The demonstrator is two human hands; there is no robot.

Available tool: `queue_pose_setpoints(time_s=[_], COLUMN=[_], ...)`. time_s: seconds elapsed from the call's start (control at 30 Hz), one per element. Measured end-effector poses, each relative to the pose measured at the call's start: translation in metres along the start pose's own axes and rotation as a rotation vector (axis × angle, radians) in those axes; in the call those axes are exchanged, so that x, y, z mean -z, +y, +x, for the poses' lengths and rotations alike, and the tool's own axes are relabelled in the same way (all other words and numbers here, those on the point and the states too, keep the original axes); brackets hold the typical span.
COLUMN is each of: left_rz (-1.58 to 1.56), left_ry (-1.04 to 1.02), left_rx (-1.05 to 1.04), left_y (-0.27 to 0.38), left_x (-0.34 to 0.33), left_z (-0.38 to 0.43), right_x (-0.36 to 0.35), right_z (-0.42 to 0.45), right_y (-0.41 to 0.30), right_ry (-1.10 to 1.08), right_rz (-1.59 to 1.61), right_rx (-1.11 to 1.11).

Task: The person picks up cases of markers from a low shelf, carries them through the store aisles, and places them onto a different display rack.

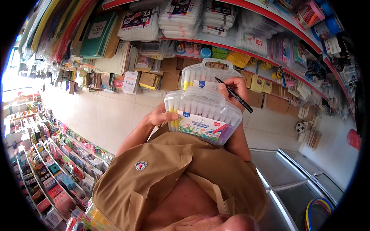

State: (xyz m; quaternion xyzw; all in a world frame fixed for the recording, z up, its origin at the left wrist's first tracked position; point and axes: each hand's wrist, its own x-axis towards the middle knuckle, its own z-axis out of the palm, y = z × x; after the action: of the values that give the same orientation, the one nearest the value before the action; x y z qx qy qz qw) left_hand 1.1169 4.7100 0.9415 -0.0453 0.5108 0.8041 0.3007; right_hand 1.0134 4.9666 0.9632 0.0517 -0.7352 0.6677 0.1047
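My left hand (163, 115) grips the left end of a clear plastic case of coloured markers (202, 115), its thumb on the front. The case is held upright before my chest and bears a floral label and a small dark handwritten mark. Just behind it stands a second clear marker case (199, 75) with a carry handle, partly hidden by the first. My right hand (235, 89) holds a black marker pen (234, 96) slantwise, one end pointing up left over the second case. What supports the second case is hidden.
Red-edged shelves (260, 55) ahead carry stacked marker packs (180, 20), notebooks and a green folder (96, 34). Crowded stationery shelves (55, 173) stand at lower left. A small football (300, 127) lies at right, near a glass counter (289, 173) with coloured hoops (310, 210). The floor is tiled.
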Motion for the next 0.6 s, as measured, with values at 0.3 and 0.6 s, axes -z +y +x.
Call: queue_pose_setpoints(time_s=[0.3,0.6], left_rz=[-0.011,-0.038], left_ry=[-0.041,-0.021], left_rx=[-0.042,-0.027], left_y=[-0.0018,-0.0053], left_x=[0.0043,0.0070], left_z=[0.0039,0.0051], right_x=[-0.0023,-0.0030], right_z=[-0.0004,0.0036], right_y=[0.0044,0.0024], right_ry=[0.029,0.019], right_rz=[-0.047,0.013], right_rx=[0.047,0.067])
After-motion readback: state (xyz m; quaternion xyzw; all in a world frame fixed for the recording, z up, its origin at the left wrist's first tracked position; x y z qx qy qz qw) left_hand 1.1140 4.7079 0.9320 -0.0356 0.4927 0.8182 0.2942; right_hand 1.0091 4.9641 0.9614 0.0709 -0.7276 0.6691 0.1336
